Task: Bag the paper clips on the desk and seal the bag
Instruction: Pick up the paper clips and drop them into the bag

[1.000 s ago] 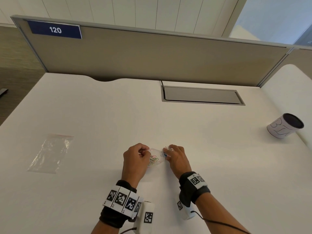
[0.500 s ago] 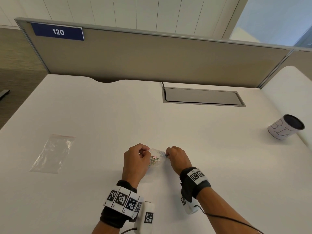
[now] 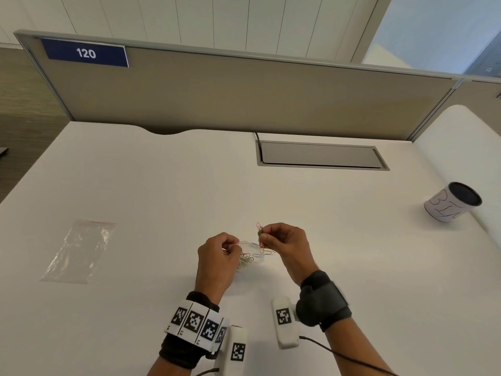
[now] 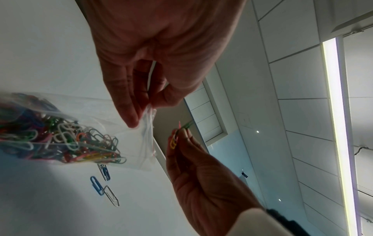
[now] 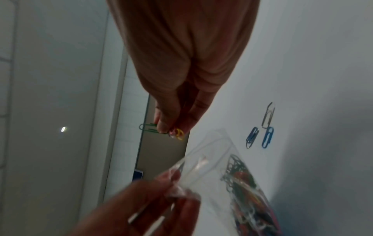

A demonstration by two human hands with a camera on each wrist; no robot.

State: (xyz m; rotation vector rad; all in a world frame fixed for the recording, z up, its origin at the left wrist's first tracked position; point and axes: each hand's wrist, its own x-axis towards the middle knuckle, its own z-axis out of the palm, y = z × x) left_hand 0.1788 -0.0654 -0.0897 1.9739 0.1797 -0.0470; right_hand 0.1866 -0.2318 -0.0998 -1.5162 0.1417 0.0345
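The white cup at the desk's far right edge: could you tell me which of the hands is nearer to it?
Right. The right hand, pinching a few clips, is closer to the white cup; the left hand holds the bag farther left.

Loose clips (image 4: 105,188) beside bag (image 4: 129,143)

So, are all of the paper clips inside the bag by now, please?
No, three loose clips lie on the desk beside the bag.
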